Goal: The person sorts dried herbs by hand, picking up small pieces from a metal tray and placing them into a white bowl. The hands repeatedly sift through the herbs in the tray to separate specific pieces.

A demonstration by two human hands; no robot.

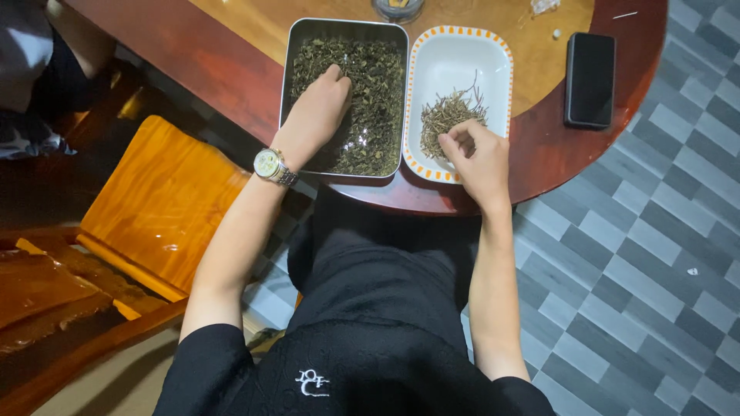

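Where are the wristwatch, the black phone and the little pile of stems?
wristwatch (268, 163), head view, on its round pale dial.
black phone (590, 78), head view, middle of its dark screen.
pile of stems (445, 117), head view, centre of the heap.

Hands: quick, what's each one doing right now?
Left hand: fingers down in the dark leaves of the metal tray; grip cannot be told.
Right hand: pinched on pale stems over the white dish.

Single head view, steeply downward and near, over lap, round table edge (539, 166) and floor.
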